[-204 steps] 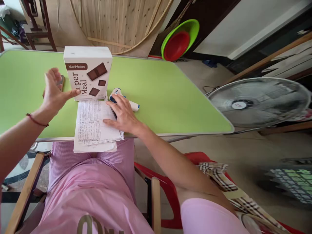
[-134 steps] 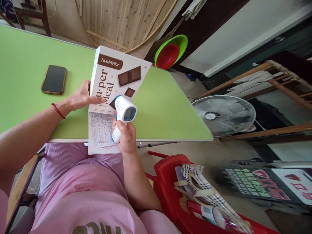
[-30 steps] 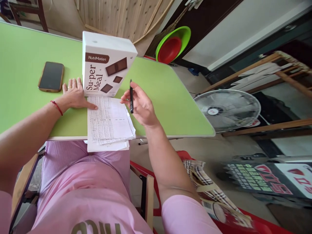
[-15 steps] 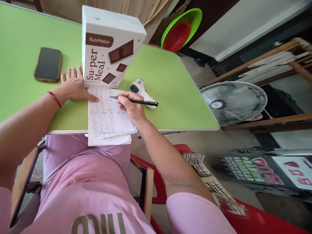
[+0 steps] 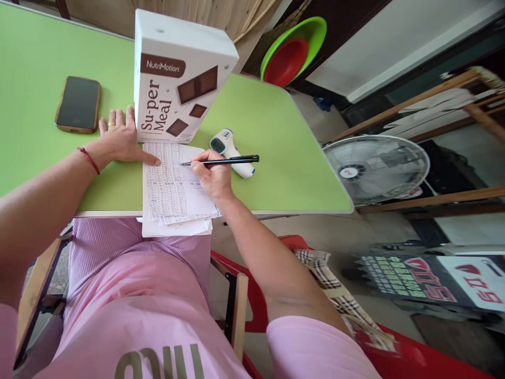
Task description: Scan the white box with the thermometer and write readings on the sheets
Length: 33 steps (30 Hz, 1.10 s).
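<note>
My right hand [image 5: 213,176] grips a black pen [image 5: 232,160], its tip at the written part of a sheet of paper [image 5: 168,184]. Dense rows of handwriting cover the left side of that sheet, and more papers lie under it, jutting past the table edge. My left hand [image 5: 122,139] lies spread on the table, its thumb resting on the paper. A white box marked "Su-per Meal" [image 5: 158,39] stands upright just beyond the papers, close to my left fingers. Right of the pen hand is a white handheld thermometer [image 5: 224,142], partly hidden by the pen.
A phone [image 5: 80,101] lies left of my left hand on the green table [image 5: 268,126]. To the right stand a fan [image 5: 379,167] and wooden racks. Green and red basins [image 5: 286,60] are behind the table. A red chair [image 5: 418,352] with a checked cloth is at lower right.
My right hand has shifted slightly, and the pen tip has moved a little down and right across the paper. The pen lies more level. My left hand stays in place.
</note>
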Available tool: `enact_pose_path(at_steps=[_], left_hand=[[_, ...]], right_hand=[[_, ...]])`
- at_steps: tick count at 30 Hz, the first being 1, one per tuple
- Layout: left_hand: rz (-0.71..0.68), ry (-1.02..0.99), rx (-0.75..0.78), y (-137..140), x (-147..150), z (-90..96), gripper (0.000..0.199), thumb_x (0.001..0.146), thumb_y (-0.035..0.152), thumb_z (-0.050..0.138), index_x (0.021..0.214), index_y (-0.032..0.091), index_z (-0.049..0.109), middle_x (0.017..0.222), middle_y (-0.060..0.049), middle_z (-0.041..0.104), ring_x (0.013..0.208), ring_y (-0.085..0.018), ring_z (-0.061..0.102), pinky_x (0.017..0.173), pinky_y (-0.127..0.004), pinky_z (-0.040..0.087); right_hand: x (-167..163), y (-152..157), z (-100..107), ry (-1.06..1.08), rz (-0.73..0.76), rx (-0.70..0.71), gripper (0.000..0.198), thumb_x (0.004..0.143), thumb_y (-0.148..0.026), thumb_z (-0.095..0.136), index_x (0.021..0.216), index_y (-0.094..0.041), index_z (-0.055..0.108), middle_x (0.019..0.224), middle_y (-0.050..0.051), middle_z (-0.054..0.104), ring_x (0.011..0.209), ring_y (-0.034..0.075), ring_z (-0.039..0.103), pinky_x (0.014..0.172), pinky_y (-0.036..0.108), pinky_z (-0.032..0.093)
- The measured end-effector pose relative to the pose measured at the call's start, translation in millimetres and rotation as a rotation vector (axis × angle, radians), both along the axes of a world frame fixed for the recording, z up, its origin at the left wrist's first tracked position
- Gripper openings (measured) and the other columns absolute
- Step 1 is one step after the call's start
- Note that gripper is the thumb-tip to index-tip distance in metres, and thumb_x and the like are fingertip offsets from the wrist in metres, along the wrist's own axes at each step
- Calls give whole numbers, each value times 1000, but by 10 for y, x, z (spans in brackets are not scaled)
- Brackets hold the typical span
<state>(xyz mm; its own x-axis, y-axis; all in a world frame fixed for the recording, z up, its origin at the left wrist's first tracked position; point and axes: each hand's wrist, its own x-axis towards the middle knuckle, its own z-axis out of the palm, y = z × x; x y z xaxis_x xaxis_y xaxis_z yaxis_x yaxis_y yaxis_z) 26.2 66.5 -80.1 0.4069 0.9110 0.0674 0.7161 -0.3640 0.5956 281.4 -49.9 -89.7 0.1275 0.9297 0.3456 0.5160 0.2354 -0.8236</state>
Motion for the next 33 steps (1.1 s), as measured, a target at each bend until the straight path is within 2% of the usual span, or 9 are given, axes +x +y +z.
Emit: enact_pose_path(at_steps=[10,17,24,29,33], left_hand=[[47,122,-35,-78,64,110,160,37,87,96,171,25,33,176,-14,29,160,-64,-3,123,-88,-5],[25,70,-15,-25,22,55,158,34,87,96,168,28,39,173,-12,37,160,-63,-3,123,-88,-5],[-36,39,20,-19,12,59,155,33,86,96,167,31,40,171,-12,40,161,-62,-1,126,-84,7],[31,68,-2,-26,10,52,160,31,85,97,169,28,38,172,-13,37,160,-64,-1,124,-87,-3],[39,3,23,10,-24,-24,164,28,88,95,169,27,37,173,-13,36,159,-64,2,123,-89,-3]], right_hand=[[10,7,-24,-18,33,28,13,81,-36,62,73,-26,58,68,-2,60,64,15,53,62,32,52],[24,14,-36,-43,48,0,18,83,-40,62,74,-26,55,70,-1,59,67,16,54,68,34,55],[41,27,-57,-56,34,-15,16,84,-38,60,76,-26,54,72,-1,57,69,17,53,68,33,53],[23,23,-46,-23,15,12,13,82,-35,59,74,-26,54,70,-1,58,66,16,51,64,32,50],[7,13,-32,3,34,1,12,79,-33,60,72,-26,56,67,-2,58,63,15,50,61,31,48]])
